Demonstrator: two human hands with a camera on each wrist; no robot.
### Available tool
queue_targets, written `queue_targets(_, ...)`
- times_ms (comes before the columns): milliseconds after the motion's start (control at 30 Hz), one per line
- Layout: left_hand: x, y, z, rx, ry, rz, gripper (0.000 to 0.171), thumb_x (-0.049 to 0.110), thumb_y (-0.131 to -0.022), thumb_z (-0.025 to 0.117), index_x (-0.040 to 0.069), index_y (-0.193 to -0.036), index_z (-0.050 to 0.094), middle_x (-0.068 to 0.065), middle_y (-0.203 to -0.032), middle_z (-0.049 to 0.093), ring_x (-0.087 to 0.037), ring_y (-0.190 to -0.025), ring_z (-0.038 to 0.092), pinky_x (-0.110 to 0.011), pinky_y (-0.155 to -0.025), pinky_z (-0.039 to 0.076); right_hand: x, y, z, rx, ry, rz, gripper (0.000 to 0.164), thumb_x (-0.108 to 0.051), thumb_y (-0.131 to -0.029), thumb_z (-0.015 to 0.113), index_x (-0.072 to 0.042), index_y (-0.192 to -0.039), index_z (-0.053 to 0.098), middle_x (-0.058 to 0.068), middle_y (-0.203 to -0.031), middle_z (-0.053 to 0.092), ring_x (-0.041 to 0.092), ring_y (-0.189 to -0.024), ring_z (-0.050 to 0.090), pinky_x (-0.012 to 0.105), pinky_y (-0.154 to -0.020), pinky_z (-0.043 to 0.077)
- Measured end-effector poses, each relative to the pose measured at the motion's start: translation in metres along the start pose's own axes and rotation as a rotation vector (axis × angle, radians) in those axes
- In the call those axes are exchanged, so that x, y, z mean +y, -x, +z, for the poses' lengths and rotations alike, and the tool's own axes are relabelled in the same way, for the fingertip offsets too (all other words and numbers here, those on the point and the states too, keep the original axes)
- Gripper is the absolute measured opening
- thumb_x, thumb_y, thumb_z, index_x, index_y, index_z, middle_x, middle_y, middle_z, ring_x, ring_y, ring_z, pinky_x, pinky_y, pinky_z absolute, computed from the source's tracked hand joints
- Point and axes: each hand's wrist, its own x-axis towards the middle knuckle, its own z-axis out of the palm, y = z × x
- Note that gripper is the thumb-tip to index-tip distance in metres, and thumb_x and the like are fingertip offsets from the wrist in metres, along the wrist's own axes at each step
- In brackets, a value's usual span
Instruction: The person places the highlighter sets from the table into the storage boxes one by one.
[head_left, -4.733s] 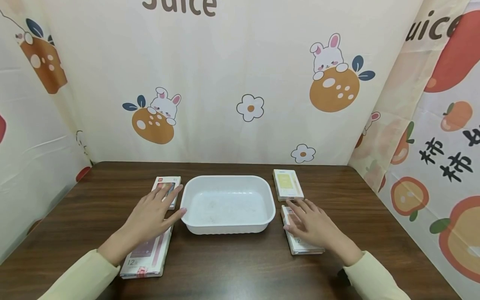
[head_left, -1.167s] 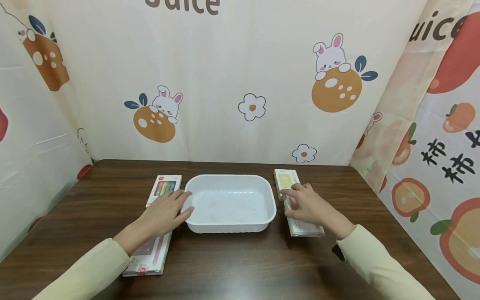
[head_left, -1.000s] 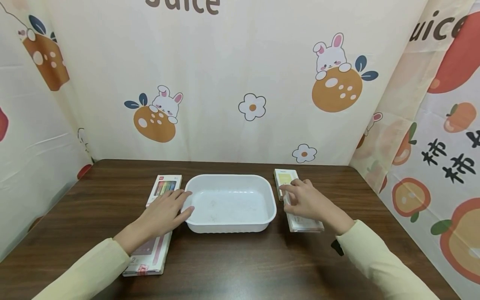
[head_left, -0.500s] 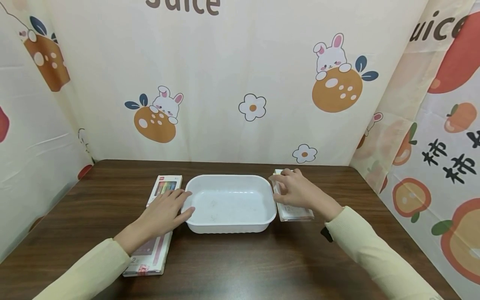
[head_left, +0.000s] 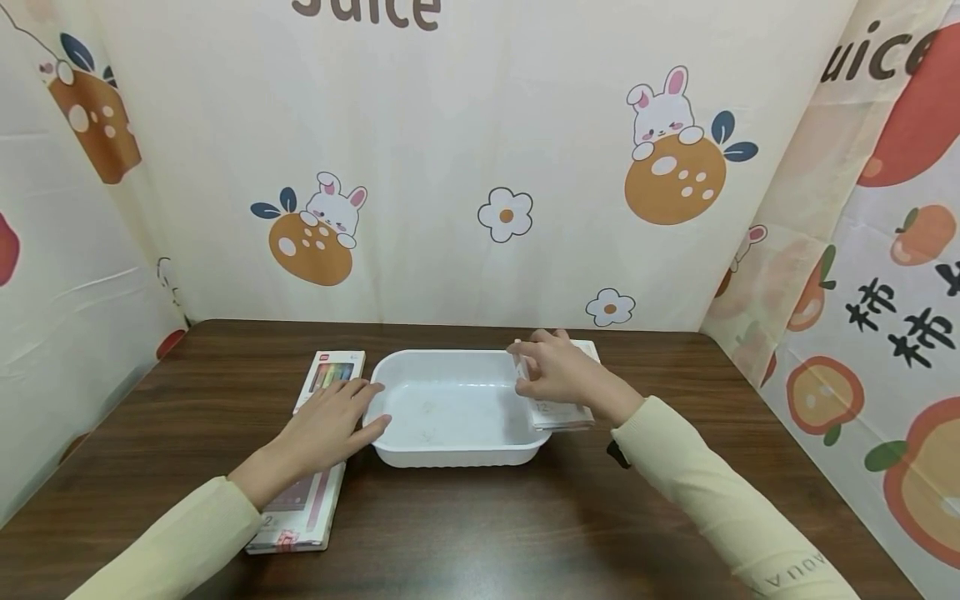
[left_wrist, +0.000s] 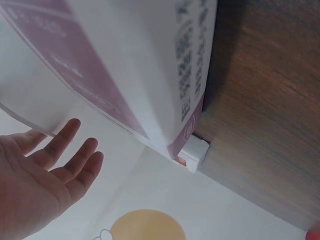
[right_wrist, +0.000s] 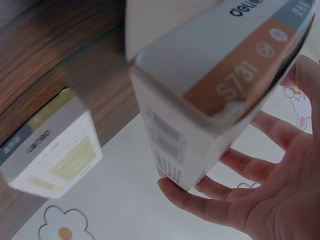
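A dark wood-grain table (head_left: 465, 533) sits up against a pale curtain (head_left: 420, 125) printed with rabbits, oranges and flowers. Head view: centre stage, the white tray (head_left: 457, 457), and over its right side the right hand (head_left: 558, 371) has a white box (head_left: 562, 415) in its grip, fingers bent round it; whether box meets rim, you can't tell from here. Across on the other side, the left hand (head_left: 326, 429) lies at the tray's left rim, fingers loosely extended and spread, grasping nothing. Under that arm, a pink-and-white box (head_left: 307, 517); just beyond, a box with coloured sticks pictured on it (head_left: 330, 371). Over to the left wrist: palm showing, fingers apart, the pink-and-white box looming large alongside. Now the right wrist, and it's clear: thumb and fingers clasp the white box, "deli" and "S731" on its orange-banded end, while a yellow-green-panelled box (right_wrist: 75, 165) lies on the table, apart from it.
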Motion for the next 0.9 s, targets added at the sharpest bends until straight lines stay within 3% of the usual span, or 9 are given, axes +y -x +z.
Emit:
queue_targets(200, 0.001, 0.0, 0.0, -0.002, 0.0, -0.001, 0.055, 0.047, -0.09, 0.047, 0.007, -0.127, 0.051, -0.016, -0.128, 0.053, -0.036, -0.119, 0.047, -0.056, -0.097, 0.035, -0.013, -0.012, 0.001, -0.042, -0.031, 0.024, 0.05, -0.029, -0.074, 0.064, -0.016, -0.123, 0.057, 0.008, -0.106, 0.057, 0.029, -0.096, 0.045, 0.04, -0.078, 0.042)
queue_targets(533, 0.0, 0.0, 0.0, 0.001, 0.001, 0.002, 0.055, 0.047, -0.09, 0.047, 0.007, -0.127, 0.051, -0.016, -0.127, 0.053, -0.036, -0.117, 0.048, -0.056, -0.096, 0.036, -0.025, -0.031, 0.004, -0.061, -0.005, -0.013, 0.049, -0.029, -0.075, 0.062, -0.015, -0.122, 0.057, 0.002, -0.088, 0.057, 0.02, -0.091, 0.047, 0.044, -0.092, 0.033)
queue_targets(767, 0.0, -0.001, 0.0, 0.005, 0.004, 0.004, 0.054, 0.047, -0.09, 0.047, 0.008, -0.127, 0.051, -0.015, -0.126, 0.054, -0.036, -0.117, 0.049, -0.056, -0.096, 0.036, -0.032, -0.036, 0.004, -0.084, -0.011, 0.04, 0.05, -0.031, -0.076, 0.062, -0.019, -0.125, 0.056, 0.006, -0.109, 0.056, 0.027, -0.097, 0.044, 0.041, -0.078, 0.042)
queue_targets(900, 0.0, 0.0, 0.001, 0.008, 0.003, 0.005, 0.054, 0.047, -0.09, 0.047, 0.008, -0.127, 0.051, -0.015, -0.126, 0.054, -0.036, -0.116, 0.049, -0.056, -0.096, 0.036, -0.034, -0.037, 0.005, -0.076, -0.01, 0.039, 0.05, -0.03, -0.075, 0.062, -0.018, -0.124, 0.057, 0.007, -0.108, 0.057, 0.027, -0.097, 0.044, 0.041, -0.076, 0.042)
